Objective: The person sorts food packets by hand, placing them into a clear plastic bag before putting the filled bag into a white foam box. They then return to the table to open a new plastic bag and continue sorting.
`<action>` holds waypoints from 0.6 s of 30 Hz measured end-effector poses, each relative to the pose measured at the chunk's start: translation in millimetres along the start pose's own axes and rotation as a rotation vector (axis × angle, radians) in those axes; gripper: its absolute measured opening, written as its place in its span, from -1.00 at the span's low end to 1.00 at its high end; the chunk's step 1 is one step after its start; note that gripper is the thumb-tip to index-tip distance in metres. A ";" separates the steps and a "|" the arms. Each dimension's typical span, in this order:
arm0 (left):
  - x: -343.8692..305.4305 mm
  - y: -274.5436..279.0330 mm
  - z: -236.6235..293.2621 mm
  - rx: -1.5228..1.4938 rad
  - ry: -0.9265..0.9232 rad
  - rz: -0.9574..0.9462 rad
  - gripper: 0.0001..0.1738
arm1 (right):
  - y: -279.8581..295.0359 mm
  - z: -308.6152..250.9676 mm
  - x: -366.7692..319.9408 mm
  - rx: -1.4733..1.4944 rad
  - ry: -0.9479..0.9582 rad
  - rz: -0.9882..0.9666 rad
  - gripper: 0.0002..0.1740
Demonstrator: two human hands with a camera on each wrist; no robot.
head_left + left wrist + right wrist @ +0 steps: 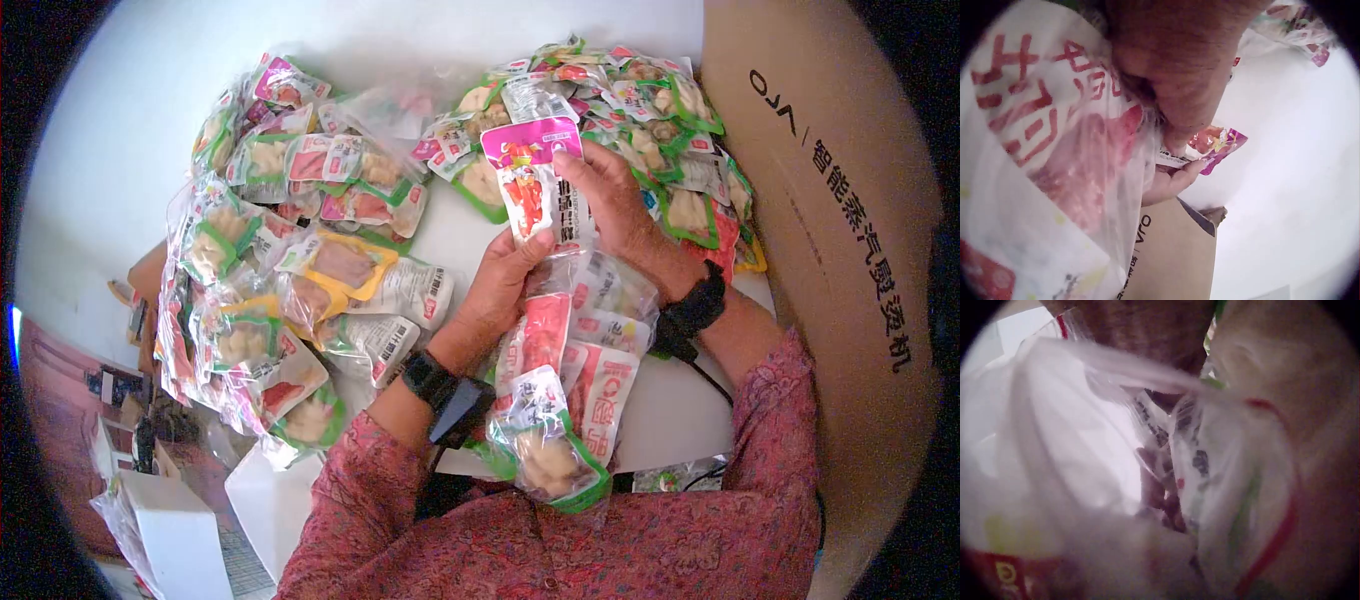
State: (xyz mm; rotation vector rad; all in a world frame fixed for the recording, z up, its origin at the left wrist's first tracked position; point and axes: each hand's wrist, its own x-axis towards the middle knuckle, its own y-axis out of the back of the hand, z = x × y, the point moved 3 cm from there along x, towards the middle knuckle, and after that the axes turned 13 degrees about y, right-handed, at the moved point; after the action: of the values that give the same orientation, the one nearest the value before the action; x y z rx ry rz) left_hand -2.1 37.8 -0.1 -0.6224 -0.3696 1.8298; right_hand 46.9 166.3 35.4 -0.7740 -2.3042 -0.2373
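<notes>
Both hands meet over a pink-topped packet [530,178], held upright just above the mouth of a clear bag [565,385] already stuffed with snack packets. The left grip [497,290] grasps the packet at its lower edge, thumb pressed on the front, and also lies against the bag's upper left side. The right grip [615,205] grasps the packet's right edge, fingers curled over the top corner. The bag runs from the hands down toward the person's chest, over the near edge of the white surface [120,150]. A broad heap of packets [290,260] lies to the left of the hands, and a second heap [650,130] lies beyond the right grip, touching a cardboard box [830,200] with printed characters that stands along the right side. Each wrist carries a black band [445,392]. The left wrist view shows the pink-topped packet [1219,140] past the bag's red-printed film. The right wrist view is blurred and seems to show only plastic film close up.
</notes>
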 end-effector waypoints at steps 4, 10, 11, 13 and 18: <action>3.0 3.4 -0.1 0.010 0.010 0.031 -0.68 | 4.8 -3.3 3.5 -0.071 0.095 -0.020 -0.77; 13.3 21.3 -6.5 0.141 -0.029 -0.014 -0.74 | 3.0 3.0 2.9 0.075 -0.004 0.009 -0.77; 13.6 21.8 -7.6 0.177 -0.056 0.007 -0.76 | 3.4 5.6 3.3 0.078 -0.007 0.011 -0.77; 16.3 24.4 -10.3 0.192 -0.047 0.036 -0.76 | 3.7 9.7 4.1 0.141 -0.062 -0.005 -0.77; 18.9 26.1 -11.2 0.258 -0.016 0.083 -0.76 | 4.2 14.9 3.6 0.186 -0.102 0.024 -0.79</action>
State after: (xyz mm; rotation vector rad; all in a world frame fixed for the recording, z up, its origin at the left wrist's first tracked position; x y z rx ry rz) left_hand -20.5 46.2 -27.5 -0.4495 -0.1155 1.9230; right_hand 39.1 176.8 26.4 -0.7333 -2.3703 0.0281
